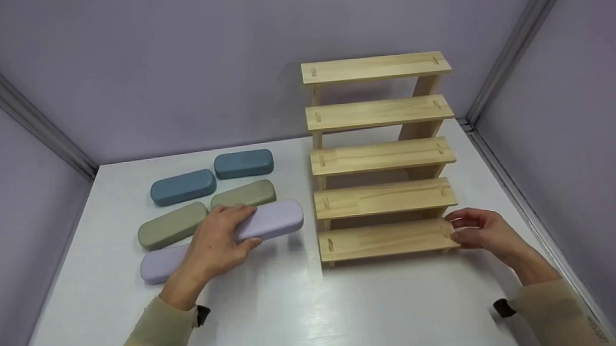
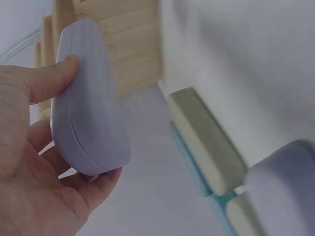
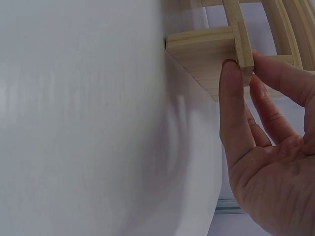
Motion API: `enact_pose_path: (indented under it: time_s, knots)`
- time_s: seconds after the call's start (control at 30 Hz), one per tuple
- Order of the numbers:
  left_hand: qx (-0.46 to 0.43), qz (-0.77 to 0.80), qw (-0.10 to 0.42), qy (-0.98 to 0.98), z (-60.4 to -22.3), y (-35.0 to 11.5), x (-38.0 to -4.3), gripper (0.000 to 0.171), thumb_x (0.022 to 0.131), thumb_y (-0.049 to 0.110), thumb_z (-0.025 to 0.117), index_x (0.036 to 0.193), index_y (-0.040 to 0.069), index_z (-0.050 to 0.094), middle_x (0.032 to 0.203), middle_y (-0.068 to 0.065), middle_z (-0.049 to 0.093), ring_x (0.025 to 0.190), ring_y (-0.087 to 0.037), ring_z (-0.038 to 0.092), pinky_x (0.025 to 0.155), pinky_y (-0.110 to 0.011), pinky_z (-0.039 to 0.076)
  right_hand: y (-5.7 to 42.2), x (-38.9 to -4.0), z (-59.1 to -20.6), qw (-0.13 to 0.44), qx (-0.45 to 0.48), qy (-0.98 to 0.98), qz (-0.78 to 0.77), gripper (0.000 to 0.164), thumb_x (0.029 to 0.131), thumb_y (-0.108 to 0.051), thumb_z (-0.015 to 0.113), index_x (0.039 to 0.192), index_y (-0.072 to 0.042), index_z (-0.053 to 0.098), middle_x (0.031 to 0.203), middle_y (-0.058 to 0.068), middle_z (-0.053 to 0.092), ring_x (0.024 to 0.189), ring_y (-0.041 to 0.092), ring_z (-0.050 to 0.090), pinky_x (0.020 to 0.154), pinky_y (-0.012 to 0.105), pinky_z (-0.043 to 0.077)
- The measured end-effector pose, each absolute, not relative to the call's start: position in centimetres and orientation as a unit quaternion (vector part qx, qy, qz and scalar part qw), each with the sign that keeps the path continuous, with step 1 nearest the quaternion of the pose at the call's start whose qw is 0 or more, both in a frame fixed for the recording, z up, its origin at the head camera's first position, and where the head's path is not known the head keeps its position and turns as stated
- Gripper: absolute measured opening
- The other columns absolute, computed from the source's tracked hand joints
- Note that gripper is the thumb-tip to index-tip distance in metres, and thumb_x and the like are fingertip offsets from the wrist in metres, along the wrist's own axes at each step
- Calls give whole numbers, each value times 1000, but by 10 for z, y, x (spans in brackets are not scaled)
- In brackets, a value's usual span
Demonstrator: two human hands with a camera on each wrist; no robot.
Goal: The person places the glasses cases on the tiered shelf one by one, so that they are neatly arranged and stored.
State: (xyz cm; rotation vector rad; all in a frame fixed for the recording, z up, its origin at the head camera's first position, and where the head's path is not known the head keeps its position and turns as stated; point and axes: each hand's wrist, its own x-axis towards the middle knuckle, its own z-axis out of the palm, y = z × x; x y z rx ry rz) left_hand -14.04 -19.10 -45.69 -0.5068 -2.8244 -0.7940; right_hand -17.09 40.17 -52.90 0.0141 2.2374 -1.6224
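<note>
My left hand (image 1: 216, 247) grips a lavender glasses case (image 1: 274, 220) above the white table, left of the wooden tiered stand. In the left wrist view the thumb lies on one side of the case and the fingers curl under the other; a seam runs along its shell. My right hand (image 1: 484, 232) pinches the right end of the stand's lowest shelf board (image 1: 388, 240). The right wrist view shows thumb and fingers on opposite faces of that board end (image 3: 244, 64). A second lavender case (image 1: 160, 265) lies on the table, partly hidden behind my left wrist.
Two olive green cases (image 1: 172, 226) and two blue cases (image 1: 184, 187) lie in rows at the left of the table (image 1: 273, 312). Several bare shelves (image 1: 381, 156) step up and back along the stand. Grey walls with metal corner rails (image 1: 517, 46) enclose the table's back and sides.
</note>
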Motion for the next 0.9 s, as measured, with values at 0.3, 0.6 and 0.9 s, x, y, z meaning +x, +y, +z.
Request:
enact_pose_path:
  time_s: [0.3, 0.6, 0.9]
  knots:
    - [-210, -274, 101, -933, -389, -181, -158, 63, 89, 24, 95, 146, 5, 75, 144, -13, 79, 125, -40, 73, 102, -58, 62, 402, -172, -530, 188, 10, 795, -577, 45, 100, -7, 80, 143, -2, 69, 109, -11, 77, 95, 8, 78, 83, 30, 69]
    - [-225, -276, 89, -930, -335, -158, -198, 64, 91, 27, 92, 149, 6, 73, 147, -14, 78, 126, -42, 72, 103, -57, 60, 401, -175, -531, 189, 17, 802, -566, 49, 99, -8, 81, 146, 0, 67, 112, -9, 77, 95, 9, 78, 84, 30, 69]
    - [-253, -272, 84, -925, -299, -111, -245, 60, 93, 30, 88, 146, 7, 75, 141, -12, 81, 113, -37, 71, 96, -49, 55, 401, -174, -530, 189, 19, 805, -563, 47, 98, -9, 84, 142, -4, 70, 109, -9, 77, 93, 9, 79, 84, 31, 69]
